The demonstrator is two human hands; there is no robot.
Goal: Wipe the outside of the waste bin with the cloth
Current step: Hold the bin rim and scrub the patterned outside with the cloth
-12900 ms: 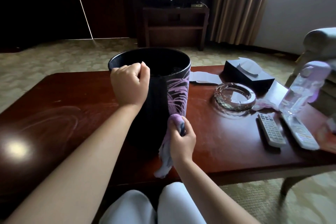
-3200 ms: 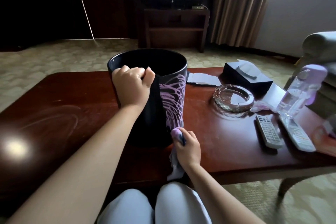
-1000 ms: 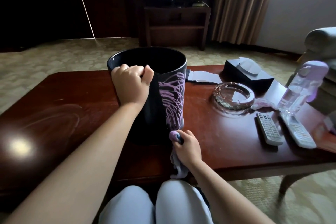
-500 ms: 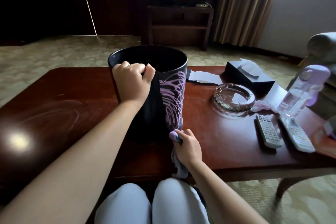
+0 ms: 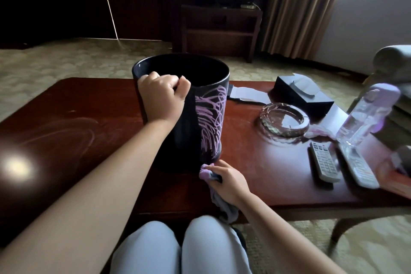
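A black waste bin (image 5: 191, 122) stands upright on the dark red table (image 5: 66, 122); purple scribbles cover its right side. My left hand (image 5: 163, 98) grips the near rim of the bin. My right hand (image 5: 229, 181) holds a bunched purple-grey cloth (image 5: 206, 172) at the bin's bottom right edge, right where the wall meets the table. The cloth's loose end hangs down over the table's front edge toward my knees.
To the right on the table lie a glass ashtray (image 5: 284, 121), a black tissue box (image 5: 302, 93), a water bottle (image 5: 364, 115) and two remotes (image 5: 323, 162). An armchair (image 5: 395, 78) stands at far right. A dark TV stand (image 5: 220, 29) is behind.
My right hand has slid the cloth down the bin's right side to its base since the earliest frame. Over the last second it stays at the bottom edge. My left hand keeps its grip.
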